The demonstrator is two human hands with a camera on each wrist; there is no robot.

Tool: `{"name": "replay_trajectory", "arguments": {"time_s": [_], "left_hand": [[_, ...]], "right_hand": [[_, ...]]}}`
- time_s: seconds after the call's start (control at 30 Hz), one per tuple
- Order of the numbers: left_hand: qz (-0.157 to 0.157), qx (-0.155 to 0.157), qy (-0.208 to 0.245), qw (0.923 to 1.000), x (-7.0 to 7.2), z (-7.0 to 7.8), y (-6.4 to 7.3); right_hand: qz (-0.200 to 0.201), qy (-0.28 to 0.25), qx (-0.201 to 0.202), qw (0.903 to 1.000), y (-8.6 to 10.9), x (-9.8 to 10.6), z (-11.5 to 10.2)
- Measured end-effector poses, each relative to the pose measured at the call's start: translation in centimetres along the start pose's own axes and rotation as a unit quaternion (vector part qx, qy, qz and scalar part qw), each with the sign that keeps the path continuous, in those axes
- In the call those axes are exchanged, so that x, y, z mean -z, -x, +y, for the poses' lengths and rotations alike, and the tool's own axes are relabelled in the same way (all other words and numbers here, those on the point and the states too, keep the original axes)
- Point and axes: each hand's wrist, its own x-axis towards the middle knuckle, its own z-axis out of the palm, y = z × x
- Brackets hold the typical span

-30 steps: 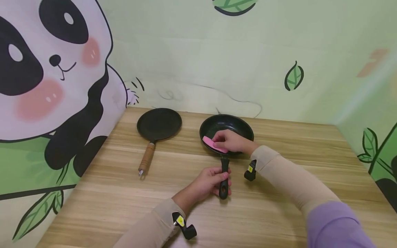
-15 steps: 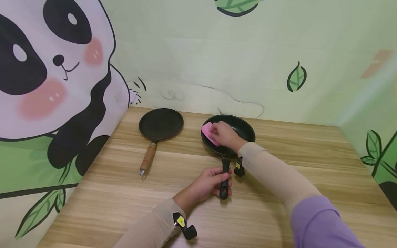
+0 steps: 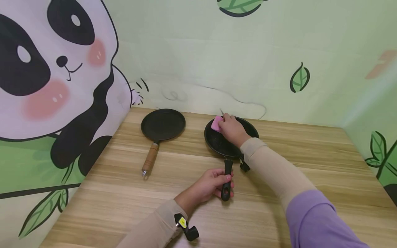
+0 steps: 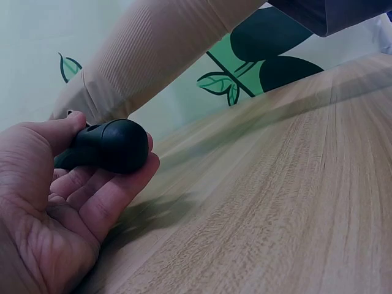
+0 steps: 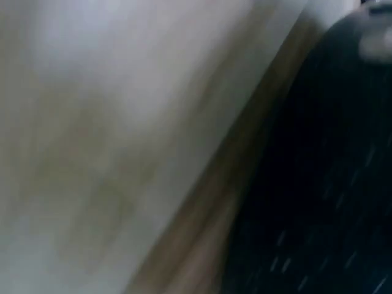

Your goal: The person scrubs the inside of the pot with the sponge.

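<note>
A black frying pan (image 3: pixel 218 144) is on the wooden table, its black handle (image 3: pixel 228 167) toward the person. My left hand (image 3: pixel 207 186) grips that handle, thumb on top and fingers curled beneath; the left wrist view shows the rounded handle end (image 4: pixel 125 147) between thumb and fingers. Inside the pan, near its far left rim, my right hand (image 3: pixel 232 129) pinches a pink sponge (image 3: pixel 216 124). The right wrist view is blurred and shows the dark pan surface (image 5: pixel 324 184), with a bit of the hand at the top right corner.
To the left lies a flat black griddle pan (image 3: pixel 163 124) with a wooden handle (image 3: pixel 150 157). Behind the wooden table (image 3: pixel 294 155) rises a pale green wall (image 3: pixel 173 51) with a painted panda, close to the pan's far rim. Small black cameras (image 3: pixel 190 232) hang at the wrists.
The right hand with the sponge has swept from the pan's near rim along its left side to the far rim. The left hand keeps its grip on the handle.
</note>
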Motion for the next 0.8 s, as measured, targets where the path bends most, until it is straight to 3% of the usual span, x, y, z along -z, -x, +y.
{"name": "replay_trajectory", "arguments": {"time_s": [0.27,0.47,0.63,0.8], "left_hand": [[-0.002,0.007,0.008,0.9999,-0.1,0.2,0.2],[0.002,0.007,0.007,0.9999,-0.3,0.3,0.2],[0.006,0.006,0.008,0.9999,-0.4,0.4,0.3],[0.011,0.007,0.011,0.9999,-0.6,0.6,0.5]], "right_hand": [[-0.017,0.134,0.008,0.9907,0.7,0.2,2.0],[-0.046,0.193,-0.003,0.9800,1.5,1.0,2.4],[-0.076,0.250,-0.020,0.9651,1.9,1.9,2.2],[-0.133,0.258,-0.036,0.9563,2.3,2.8,2.1]]}}
